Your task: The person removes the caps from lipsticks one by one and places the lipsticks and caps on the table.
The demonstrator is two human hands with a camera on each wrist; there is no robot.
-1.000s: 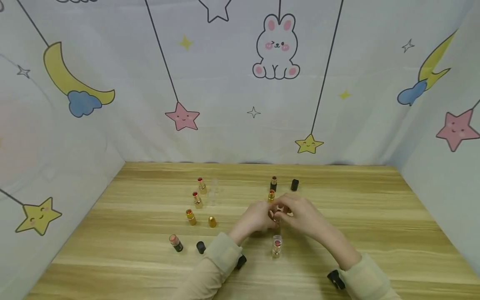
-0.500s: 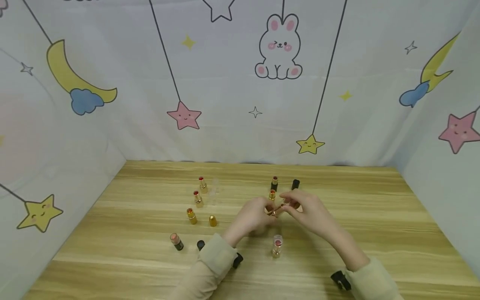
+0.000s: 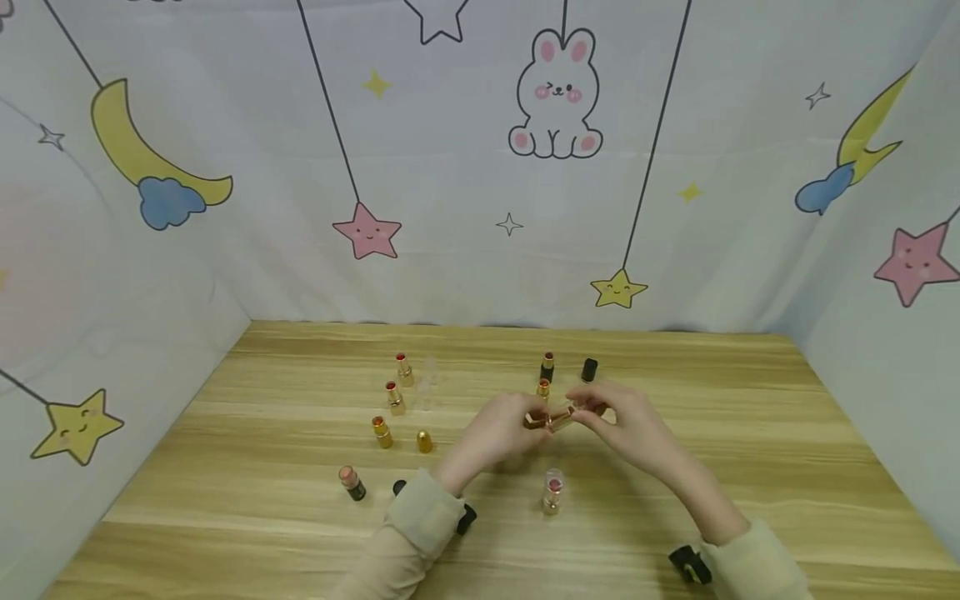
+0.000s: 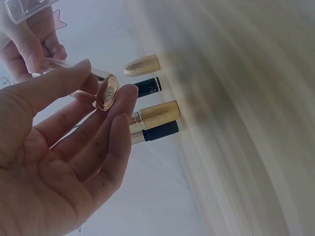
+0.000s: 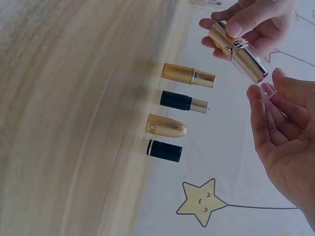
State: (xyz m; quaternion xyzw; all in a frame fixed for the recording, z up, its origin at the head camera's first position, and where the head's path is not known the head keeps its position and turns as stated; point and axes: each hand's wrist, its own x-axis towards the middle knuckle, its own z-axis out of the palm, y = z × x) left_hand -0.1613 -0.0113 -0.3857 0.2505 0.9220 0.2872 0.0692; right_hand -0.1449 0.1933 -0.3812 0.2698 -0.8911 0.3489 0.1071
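In the head view both hands meet above the table around one gold lipstick [image 5: 251, 64]. My left hand [image 3: 504, 429] pinches its shiny gold base [image 4: 106, 93] between thumb and fingers. From the other end, my right hand [image 3: 626, 421] pinches a clear cap [image 5: 268, 89]. The cap surrounds the lipstick's gold inner tube, which shows through it in the right wrist view. The lipstick lies tilted, its cap end toward the right hand. Just behind the hands stand a gold lipstick [image 3: 543, 389] and a black lipstick [image 3: 547, 367].
A clear-capped lipstick [image 3: 552, 496] stands in front of the hands. At left are red lipsticks [image 3: 395, 400] with faint clear caps [image 3: 427, 383], a gold lipstick [image 3: 382, 433], a gold cap [image 3: 424, 442] and a pink-tipped lipstick [image 3: 352, 483]. A black cap [image 3: 589, 370] stands behind.
The hands were closer together a second ago. Since then the right hand has shifted slightly right, and the held lipstick now shows tilted between both hands.
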